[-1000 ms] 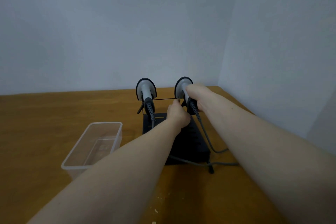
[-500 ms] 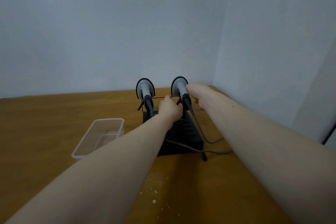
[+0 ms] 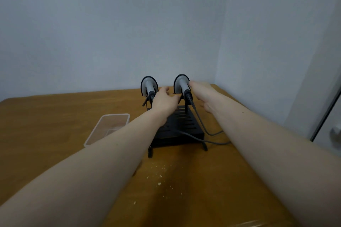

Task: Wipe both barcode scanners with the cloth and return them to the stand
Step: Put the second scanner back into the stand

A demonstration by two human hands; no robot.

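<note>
Hands first: my left hand curls loose on the stand rail, holding nothing; my right hand is spread beside the right scanner. Both scanners hang there, left scanner too. I'd let go softly. No cloth shows.

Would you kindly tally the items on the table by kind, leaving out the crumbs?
Barcode scanners: 2, the left scanner and the right scanner
Black stand: 1
Clear plastic container: 1
Total: 4
No cloth is visible.
</note>
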